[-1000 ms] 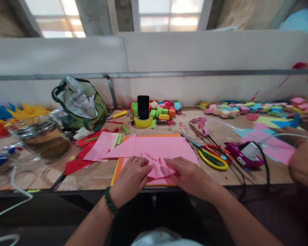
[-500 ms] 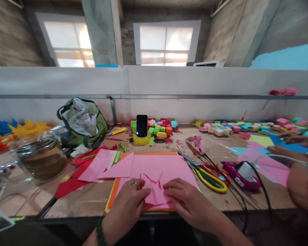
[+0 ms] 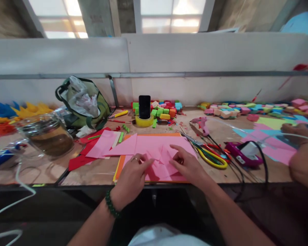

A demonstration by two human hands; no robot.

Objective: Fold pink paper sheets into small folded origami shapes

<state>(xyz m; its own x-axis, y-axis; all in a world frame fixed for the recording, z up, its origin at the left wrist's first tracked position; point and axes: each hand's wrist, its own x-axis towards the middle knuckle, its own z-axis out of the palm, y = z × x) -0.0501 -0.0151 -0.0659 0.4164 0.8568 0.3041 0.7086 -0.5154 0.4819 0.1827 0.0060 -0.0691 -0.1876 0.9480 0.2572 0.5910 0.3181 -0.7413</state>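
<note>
A piece of folded pink paper (image 3: 157, 165) with small raised flaps lies on a stack of pink and orange sheets (image 3: 150, 139) at the table's front edge. My left hand (image 3: 136, 172), with a ring and a green bead bracelet, pinches the paper's left side between thumb and fingers. At its right side is my right hand (image 3: 188, 164), index finger stretched out and apart from the thumb, the other fingers curled. Its thumb tip is close to the right flap; whether they touch I cannot tell. A pink paper triangle (image 3: 125, 147) overlaps the stack's left part.
Scissors with yellow handles (image 3: 214, 160), a pink glue gun (image 3: 202, 124) and a purple power strip (image 3: 242, 155) with cables lie right. Behind stand a phone (image 3: 144, 106) on yellow tape (image 3: 144, 121) and colourful paper blocks. A glass jar (image 3: 50, 136) and bag (image 3: 100, 102) are left; another person's arm (image 3: 304, 160) is far right.
My view has tilted down. My right hand has lifted off the paper's right side, its index finger spreading away from the thumb. My left hand stays on the paper, whose flaps have shifted.
</note>
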